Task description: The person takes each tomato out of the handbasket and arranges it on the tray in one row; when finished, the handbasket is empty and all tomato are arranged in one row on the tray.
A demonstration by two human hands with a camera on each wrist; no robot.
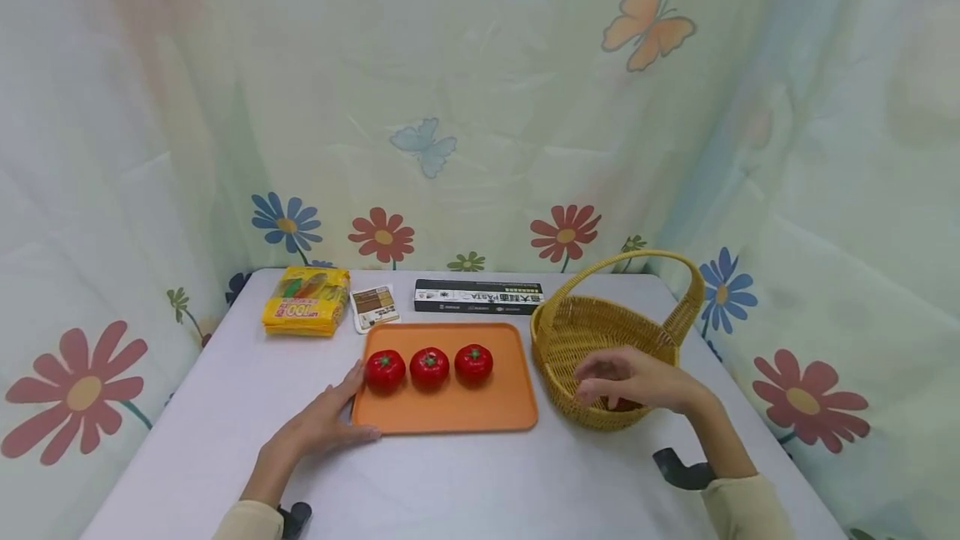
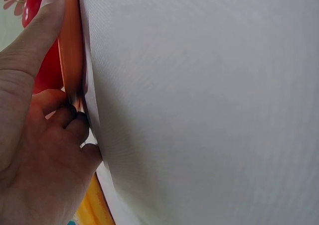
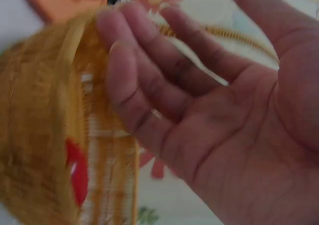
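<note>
An orange tray (image 1: pixel 457 417) carries a row of three red tomatoes (image 1: pixel 430 368) with green tops. My left hand (image 1: pixel 324 422) grips the tray's near left corner, thumb along the front rim and fingers at the left edge; the leftmost tomato is close to the fingertips. In the left wrist view the thumb lies on the tray rim (image 2: pixel 73 46). Over a yellow woven basket (image 1: pixel 551 369) hovers my right hand (image 1: pixel 637 379), fingers loosely bent and holding nothing. A red tomato (image 3: pixel 77 172) lies inside the basket, mostly hidden by the hand in the head view.
Behind the tray lie a yellow food packet (image 1: pixel 306 302), a small white-and-brown packet (image 1: pixel 375 308) and a black-and-white pasta box (image 1: pixel 478 297). The basket's tall handle (image 1: pixel 637 255) arches above it. A flowered curtain (image 1: pixel 480 107) surrounds the white table (image 1: pixel 465 490).
</note>
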